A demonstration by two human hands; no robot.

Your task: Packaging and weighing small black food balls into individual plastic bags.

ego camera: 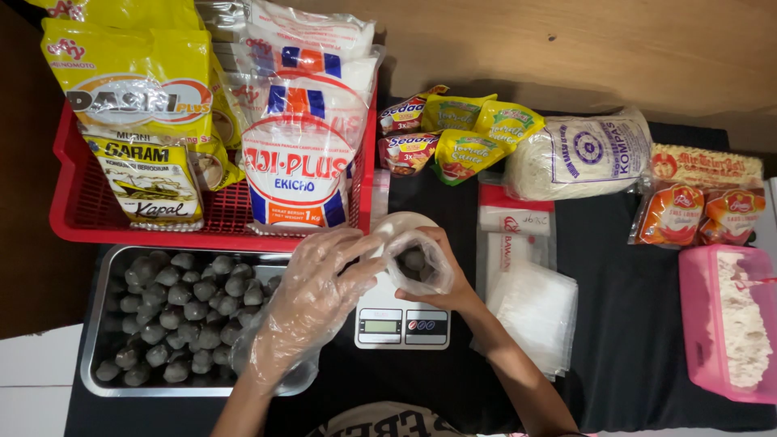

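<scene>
The small clear plastic bag (417,260) looks thin, soft and very light, and it has no shape of its own; I think it would fold and close if the rim is not kept open. The right hand (441,279) holds it from the side, the grip closed around the upper part of the bag, just above the white kitchen scale (402,320) on the desk. That upper edge seems the best place to take it, because the bottom sags. Inside are some grey-brown meatballs (414,260), round and smooth, a little shiny, so probably damp and slippery, and soft enough to get dented under hard pressing.

The left hand (312,299) wears a loose transparent glove, and its fingers (352,247) reach to the mouth of the bag; I cannot tell whether this grip carries a ball. Below it, to the left, stands a steel tray (101,324) with many of the same balls. Behind is a red basket (73,202) with seasoning packets, and flat empty bags (534,311) lie right of the scale.
</scene>
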